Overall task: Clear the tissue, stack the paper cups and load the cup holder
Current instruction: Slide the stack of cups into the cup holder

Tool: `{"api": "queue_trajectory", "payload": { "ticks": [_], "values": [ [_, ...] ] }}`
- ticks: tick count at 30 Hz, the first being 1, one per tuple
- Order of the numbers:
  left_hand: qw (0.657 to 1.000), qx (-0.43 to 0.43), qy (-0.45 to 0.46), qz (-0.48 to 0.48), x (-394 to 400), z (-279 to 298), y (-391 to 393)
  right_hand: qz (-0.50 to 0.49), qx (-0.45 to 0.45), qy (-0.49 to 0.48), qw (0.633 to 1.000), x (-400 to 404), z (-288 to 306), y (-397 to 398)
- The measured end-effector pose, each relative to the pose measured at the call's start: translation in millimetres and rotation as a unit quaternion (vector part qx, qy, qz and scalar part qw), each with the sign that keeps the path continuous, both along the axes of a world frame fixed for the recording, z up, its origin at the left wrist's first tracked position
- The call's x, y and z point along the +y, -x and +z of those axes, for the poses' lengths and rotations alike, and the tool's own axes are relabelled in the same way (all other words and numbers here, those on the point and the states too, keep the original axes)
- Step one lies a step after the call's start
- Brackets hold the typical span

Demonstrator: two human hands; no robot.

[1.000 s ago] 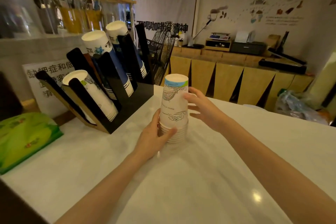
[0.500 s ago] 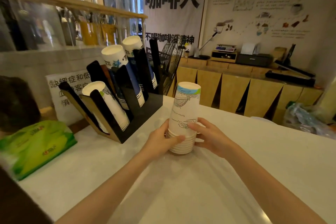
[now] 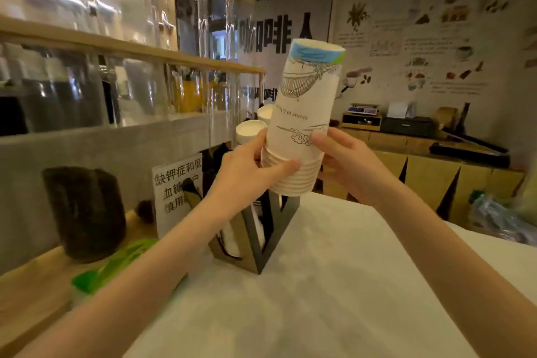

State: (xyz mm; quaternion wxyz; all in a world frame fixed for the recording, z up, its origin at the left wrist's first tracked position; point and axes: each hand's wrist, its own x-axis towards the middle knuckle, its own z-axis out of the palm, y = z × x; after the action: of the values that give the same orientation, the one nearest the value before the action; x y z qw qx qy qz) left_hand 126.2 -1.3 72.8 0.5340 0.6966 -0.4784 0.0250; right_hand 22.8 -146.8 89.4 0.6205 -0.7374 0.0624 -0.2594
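Note:
A stack of upside-down white paper cups (image 3: 305, 113) with a line drawing and a blue-green band hangs in the air above the white counter (image 3: 319, 285). My left hand (image 3: 250, 174) grips its lower rims from the left. My right hand (image 3: 345, 166) holds it from the right. Directly below and behind the stack stands the black slanted cup holder (image 3: 270, 229), partly hidden by my left hand. The white ends of two cup stacks (image 3: 250, 129) loaded in the holder show just left of the held stack.
A green tissue pack (image 3: 116, 267) lies on the counter at the left. A printed sign (image 3: 177, 192) and a dark jar (image 3: 84, 212) stand behind it. Glass jars line the wooden shelf above. Wooden cabinets with devices run along the back right.
Both hands have lifted the cup stack off the counter and carried it up and left, over the cup holder. The view has swung closer to the holder.

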Motion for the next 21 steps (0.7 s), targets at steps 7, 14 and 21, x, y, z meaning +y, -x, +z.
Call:
{"api": "queue_trajectory", "payload": {
  "ticks": [7, 14, 21],
  "values": [
    [0.999, 0.031, 0.039, -0.012, 42.5, 29.3, -34.4, -0.015, -0.010, 0.053, 0.998, 44.7, 36.2, -37.0],
    [0.997, 0.062, 0.028, -0.021, 65.3, 9.0, -75.1, -0.033, 0.016, 0.039, 0.999, 79.7, 20.8, -72.5],
    [0.994, 0.086, -0.028, -0.056, 69.2, -12.9, -99.3, -0.051, 0.056, -0.001, 0.997, 93.4, -7.4, -84.3]
  ]
}}
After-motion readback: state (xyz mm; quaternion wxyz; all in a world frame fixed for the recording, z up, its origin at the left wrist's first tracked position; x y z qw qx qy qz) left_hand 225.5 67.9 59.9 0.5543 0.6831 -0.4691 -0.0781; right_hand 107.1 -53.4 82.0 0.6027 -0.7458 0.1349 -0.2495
